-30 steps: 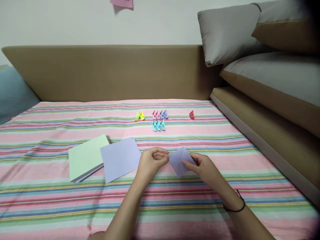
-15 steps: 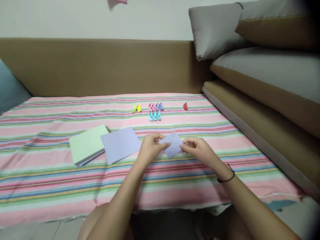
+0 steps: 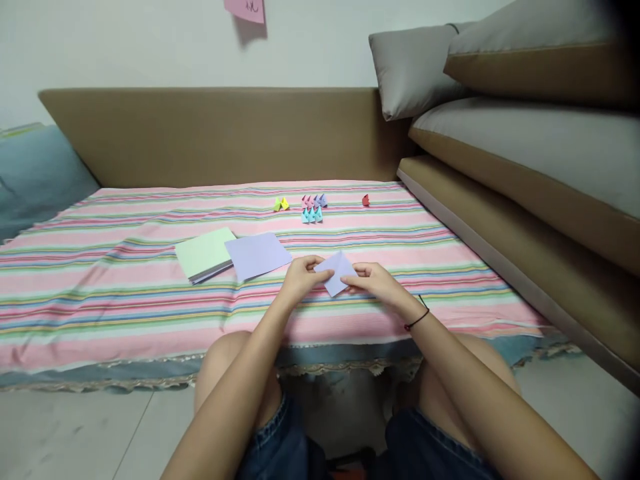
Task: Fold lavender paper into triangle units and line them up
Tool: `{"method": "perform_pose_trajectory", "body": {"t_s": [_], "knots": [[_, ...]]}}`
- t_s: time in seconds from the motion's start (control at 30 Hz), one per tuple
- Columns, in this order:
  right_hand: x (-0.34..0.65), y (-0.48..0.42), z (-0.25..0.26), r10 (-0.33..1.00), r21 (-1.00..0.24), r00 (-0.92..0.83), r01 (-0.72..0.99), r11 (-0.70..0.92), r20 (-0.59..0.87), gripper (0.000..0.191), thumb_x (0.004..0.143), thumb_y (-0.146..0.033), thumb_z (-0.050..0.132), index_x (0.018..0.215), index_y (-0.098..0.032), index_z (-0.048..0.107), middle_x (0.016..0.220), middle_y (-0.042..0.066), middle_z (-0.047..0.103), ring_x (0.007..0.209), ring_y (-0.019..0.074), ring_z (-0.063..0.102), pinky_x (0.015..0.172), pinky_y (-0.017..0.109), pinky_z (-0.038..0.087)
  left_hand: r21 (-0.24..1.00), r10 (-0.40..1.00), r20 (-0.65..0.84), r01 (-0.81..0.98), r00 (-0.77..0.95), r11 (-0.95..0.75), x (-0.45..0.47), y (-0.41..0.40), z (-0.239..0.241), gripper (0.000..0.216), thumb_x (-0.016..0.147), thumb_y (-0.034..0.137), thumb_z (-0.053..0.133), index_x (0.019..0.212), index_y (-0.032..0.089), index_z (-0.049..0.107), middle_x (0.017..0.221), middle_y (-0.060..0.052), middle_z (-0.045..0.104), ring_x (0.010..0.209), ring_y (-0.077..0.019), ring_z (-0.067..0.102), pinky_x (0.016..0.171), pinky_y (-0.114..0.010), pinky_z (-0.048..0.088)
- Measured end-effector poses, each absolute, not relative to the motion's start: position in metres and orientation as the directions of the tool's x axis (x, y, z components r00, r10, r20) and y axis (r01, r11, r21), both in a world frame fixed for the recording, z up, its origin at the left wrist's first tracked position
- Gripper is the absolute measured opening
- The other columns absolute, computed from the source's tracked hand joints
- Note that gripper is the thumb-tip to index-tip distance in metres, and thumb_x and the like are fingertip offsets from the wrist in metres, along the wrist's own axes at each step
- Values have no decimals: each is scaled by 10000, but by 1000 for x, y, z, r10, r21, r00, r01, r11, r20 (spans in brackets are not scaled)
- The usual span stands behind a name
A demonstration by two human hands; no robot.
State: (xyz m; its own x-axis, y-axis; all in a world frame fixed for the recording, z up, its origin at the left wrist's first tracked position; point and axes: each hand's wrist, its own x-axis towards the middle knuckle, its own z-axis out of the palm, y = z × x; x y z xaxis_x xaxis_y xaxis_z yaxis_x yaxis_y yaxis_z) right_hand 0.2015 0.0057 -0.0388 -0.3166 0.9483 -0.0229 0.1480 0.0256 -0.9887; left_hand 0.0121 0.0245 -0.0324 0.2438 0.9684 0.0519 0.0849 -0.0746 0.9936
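Observation:
A small folded square of lavender paper (image 3: 339,270), turned so one corner points toward me, is held between my two hands just over the striped cloth. My left hand (image 3: 304,277) pinches its left corner, thumb on top. On the right side my right hand (image 3: 373,281) grips the paper with thumb and fingers. A crease runs down from the paper's upper corner. Left of my hands lie a lavender sheet (image 3: 257,255) and a stack of paper with light green on top (image 3: 206,253); the sheet's left edge meets the stack.
Beyond my hands stand small folded paper pieces: yellow ones (image 3: 281,205), pink ones (image 3: 307,201), purple ones (image 3: 321,200), light blue ones (image 3: 313,215) and a red one (image 3: 366,200). Stacked cushions (image 3: 520,140) line the right side. A brown backrest (image 3: 225,137) borders the far edge.
My right hand has shifted its hold further in along the paper's lower right edge. Both hands still grip the paper. The camera view has shifted, showing more of my lap and the wall.

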Motion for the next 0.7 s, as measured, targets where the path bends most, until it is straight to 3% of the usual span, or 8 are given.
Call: {"method": "perform_pose_trajectory", "body": {"t_s": [0.2, 0.4, 0.57, 0.7], "knots": [[193, -49, -39, 935, -989, -353, 127, 79, 30, 279, 718, -380, 676, 845, -132, 686, 787, 20, 674, 696, 156, 599, 646, 263, 470, 993, 964, 47, 90, 261, -73, 10, -40, -39, 241, 600, 256, 729, 810, 142, 697, 768, -18, 695, 727, -166, 624, 692, -265, 471], [201, -92, -33, 939, -985, -339, 134, 111, 59, 180, 716, -321, 686, 759, -147, 679, 733, 1, 655, 703, 175, 593, 652, 270, 459, 998, 978, 7, 58, 209, -19, 4, -88, -35, 235, 572, 286, 770, 735, 136, 690, 711, -34, 702, 667, -168, 641, 666, -281, 493], [215, -103, -31, 959, -989, -276, 108, 98, 65, 226, 719, -328, 688, 859, -151, 697, 811, 14, 689, 745, 192, 624, 685, 293, 492, 1000, 991, 6, 6, 134, -6, -10, -99, -19, 297, 526, 298, 806, 727, 118, 681, 657, -51, 689, 646, -163, 644, 684, -301, 525], [216, -106, -30, 968, -992, -239, 80, 95, 73, 270, 717, -378, 694, 855, -146, 697, 782, 26, 691, 698, 190, 631, 658, 310, 516, 999, 993, 22, -47, 112, -17, -1, -103, -10, 373, 605, 373, 775, 868, 132, 669, 782, -52, 695, 763, -166, 661, 746, -315, 545]]}}
